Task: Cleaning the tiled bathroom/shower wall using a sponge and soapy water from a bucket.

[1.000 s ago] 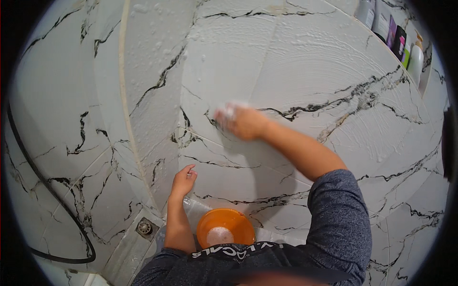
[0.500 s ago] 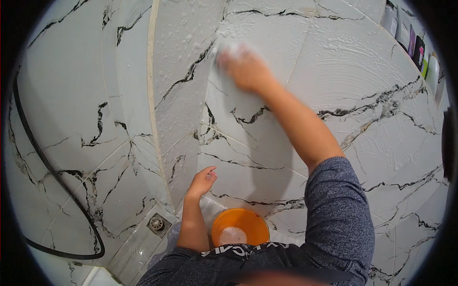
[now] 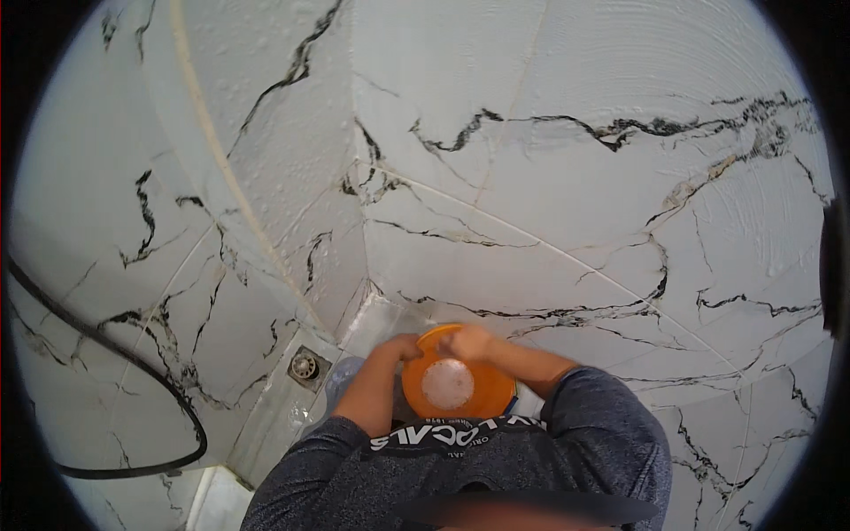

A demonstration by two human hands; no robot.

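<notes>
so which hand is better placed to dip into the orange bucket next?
Right, probably. The right hand sits on the orange bucket at its far rim, over the opening. The left hand grips the rim's left edge, seemingly steadying it.

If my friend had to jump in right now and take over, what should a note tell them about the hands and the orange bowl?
Left hand: at the left rim of the orange bowl, fingers curled; whether it grips the rim is unclear.
Right hand: on the bowl's far rim; what it holds, if anything, is hidden.
Bowl: low in front of the body, by the foot of the marble wall, with pale foamy liquid inside.
Nearby: floor drain to the left, black hose along the floor.
Done: swirly wipe marks cover the upper right wall.
Left: the left wall shows no such marks.
</notes>
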